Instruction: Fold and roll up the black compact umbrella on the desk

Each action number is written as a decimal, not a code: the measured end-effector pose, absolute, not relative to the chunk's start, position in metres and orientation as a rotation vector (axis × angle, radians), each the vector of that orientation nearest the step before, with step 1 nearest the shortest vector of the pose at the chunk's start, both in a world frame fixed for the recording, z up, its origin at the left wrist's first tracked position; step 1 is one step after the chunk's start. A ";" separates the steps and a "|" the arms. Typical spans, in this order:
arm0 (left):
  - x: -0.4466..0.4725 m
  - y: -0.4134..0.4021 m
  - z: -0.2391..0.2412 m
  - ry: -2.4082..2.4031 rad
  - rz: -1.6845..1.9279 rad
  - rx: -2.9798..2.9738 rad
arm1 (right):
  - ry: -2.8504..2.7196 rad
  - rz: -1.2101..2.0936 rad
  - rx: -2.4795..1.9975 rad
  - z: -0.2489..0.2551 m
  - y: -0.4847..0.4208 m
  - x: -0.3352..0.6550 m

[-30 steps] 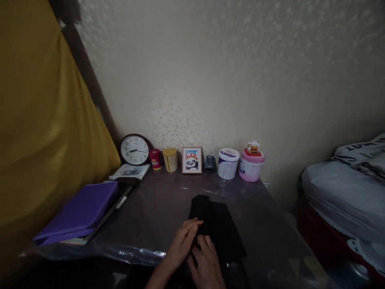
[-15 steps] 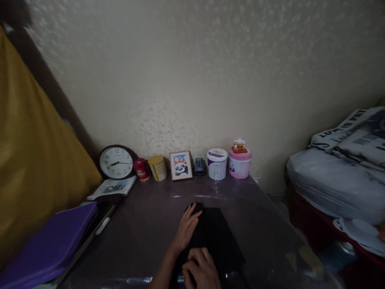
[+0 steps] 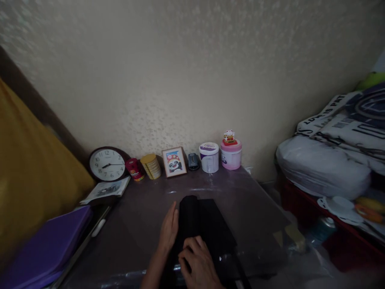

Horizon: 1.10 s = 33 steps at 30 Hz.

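Observation:
A black cloth [image 3: 212,224] lies on the table in front of me, with a thicker folded or rolled part along its left side. My left hand [image 3: 169,228] rests on edge against the left side of that thick part, fingers stretched out and together. Over the near end of the cloth, my right hand [image 3: 197,259] has its fingers curled and pressed onto the fabric. What lies under the right palm is hidden. A dark strip like a strap trails from the cloth toward the lower right.
Along the wall stand a clock [image 3: 107,164], a red can [image 3: 134,169], a yellow tin [image 3: 151,166], a framed panda picture [image 3: 174,161], a purple-and-white tub [image 3: 209,157] and a pink tub [image 3: 231,155]. Purple folders [image 3: 51,245] lie left. Bagged bedding [image 3: 323,164] is piled right.
My left hand has slid off the top of the black cloth to its left side. My right hand stays curled on the near end. The camera view has turned slightly right.

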<state>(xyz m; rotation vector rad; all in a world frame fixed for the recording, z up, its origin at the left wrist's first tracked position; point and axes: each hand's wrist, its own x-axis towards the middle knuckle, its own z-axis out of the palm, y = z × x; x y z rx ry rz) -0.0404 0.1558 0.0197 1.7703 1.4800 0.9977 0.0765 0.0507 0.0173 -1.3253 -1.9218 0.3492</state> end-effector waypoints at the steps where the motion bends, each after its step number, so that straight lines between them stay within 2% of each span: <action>1: -0.039 0.143 0.024 1.460 1.008 1.765 | -1.917 0.353 -1.332 0.016 0.050 0.077; 6: -0.028 0.091 0.012 1.332 0.918 1.663 | -1.928 0.390 -1.355 0.017 0.047 0.075; 11: -0.027 0.076 -0.010 1.273 0.965 1.619 | -1.909 0.544 -1.247 0.038 0.048 0.089; 13: -0.025 0.073 -0.011 1.309 0.947 1.685 | -1.773 0.596 -1.215 0.041 0.055 0.109; 18: -0.019 0.060 -0.006 1.443 0.911 1.806 | -1.293 0.474 -1.417 0.025 0.077 0.176; 23: -0.016 0.052 -0.006 1.541 0.791 1.757 | -1.089 0.825 -1.412 0.014 0.082 0.196; 28: -0.016 0.047 -0.009 1.566 0.724 1.710 | -1.076 0.880 -1.362 0.022 0.080 0.187; 33: -0.011 0.039 -0.017 1.622 0.882 1.697 | -1.048 0.934 -1.348 0.033 0.072 0.187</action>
